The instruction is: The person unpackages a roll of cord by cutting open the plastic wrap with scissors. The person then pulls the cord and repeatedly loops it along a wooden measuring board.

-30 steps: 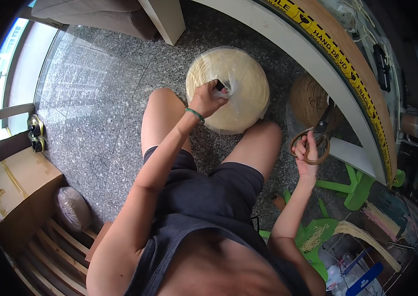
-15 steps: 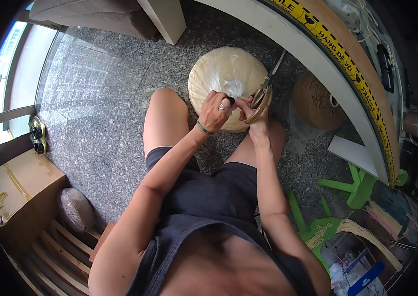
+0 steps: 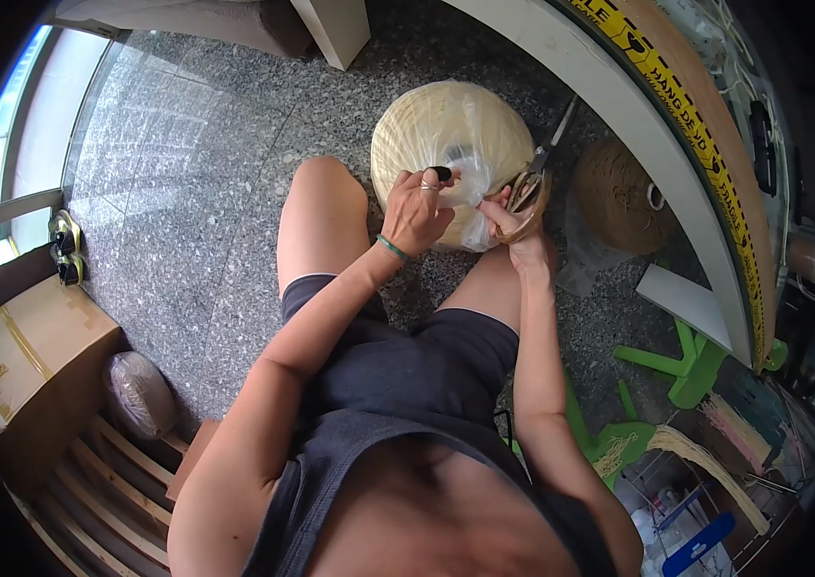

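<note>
Clear plastic bag (image 3: 480,227) around cream cord ball (image 3: 412,125); right hand (image 3: 523,236) grips scissors (image 3: 540,161), also touching bag; left hand (image 3: 415,215) curled at bag, can't tell if gripping.

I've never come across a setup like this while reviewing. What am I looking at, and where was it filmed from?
There is no machine here: a seated person works with two bare hands. The view comes from a camera worn on the head, looking forward and down, so the curved, dark edges come from the lens. On the speckled floor, in front of the knees, sits a pale round ball covered in clear plastic. The right hand holds scissors, its fingertips at the plastic. The left hand is beside it; whether it grips the plastic is hard to tell. A brown ball lies further right.
</note>
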A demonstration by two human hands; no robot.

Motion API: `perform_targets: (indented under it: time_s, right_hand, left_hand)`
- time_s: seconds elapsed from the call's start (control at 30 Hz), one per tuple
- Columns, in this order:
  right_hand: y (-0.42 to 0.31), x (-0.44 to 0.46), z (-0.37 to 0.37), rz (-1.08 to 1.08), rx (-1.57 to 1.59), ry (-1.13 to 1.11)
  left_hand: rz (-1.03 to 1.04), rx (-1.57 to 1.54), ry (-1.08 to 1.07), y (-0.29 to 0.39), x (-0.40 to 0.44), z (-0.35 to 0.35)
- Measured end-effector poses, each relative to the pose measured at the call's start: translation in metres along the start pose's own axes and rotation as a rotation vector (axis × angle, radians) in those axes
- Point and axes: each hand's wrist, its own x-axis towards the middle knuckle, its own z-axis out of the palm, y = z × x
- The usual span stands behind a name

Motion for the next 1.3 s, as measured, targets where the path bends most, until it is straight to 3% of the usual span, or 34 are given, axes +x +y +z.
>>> perform_targets:
  time_s: [0.23,0.53,0.6,0.63,0.7,0.77,0.8,0.9,1.03,1.13,1.2,1.3]
  right_hand:
    - [-0.011,-0.001,-0.006,-0.035,0.096,-0.065]
    - [-0.009,0.007,-0.006,-0.024,0.154,-0.114]
    - [-0.005,0.010,-0.007,-0.034,0.163,-0.113]
    - [-0.003,0.012,-0.008,-0.045,0.205,-0.096]
    - [-0.004,0.012,-0.007,-0.055,0.247,-0.081]
    - [-0.011,0.008,-0.005,-0.034,0.407,0.042]
    - [-0.012,0.012,-0.009,-0.015,0.277,-0.085]
    - [-0.009,0.010,-0.009,-0.070,0.133,-0.100]
    - [-0.010,0.002,0.005,-0.126,0.169,-0.011]
    - [-0.012,0.001,0.014,-0.148,0.051,0.004]
    - [-0.010,0.004,0.015,-0.147,0.031,0.000]
    - [-0.001,0.008,0.015,-0.137,0.096,-0.011]
  left_hand:
    - [-0.080,0.086,-0.072,0.001,0.016,0.000]
    - [-0.038,-0.174,-0.053,-0.005,0.016,0.004]
    - [-0.270,-0.347,-0.147,-0.011,0.013,0.009]
    - [-0.272,-0.347,-0.146,-0.011,0.012,0.011]
    - [-0.534,-1.040,-0.064,-0.009,0.012,0.014]
    - [-0.583,-1.087,-0.087,-0.015,0.011,0.017]
    - [-0.631,-1.136,-0.113,-0.016,0.013,0.017]
    - [-0.673,-1.194,-0.234,-0.020,0.017,0.010]
    - [-0.661,-1.128,-0.215,-0.009,0.018,0.008]
    - [-0.537,-1.053,-0.202,-0.005,0.017,0.009]
    - [-0.461,-0.789,-0.198,-0.005,0.013,0.010]
    - [-0.575,-0.974,-0.128,-0.003,0.009,0.009]
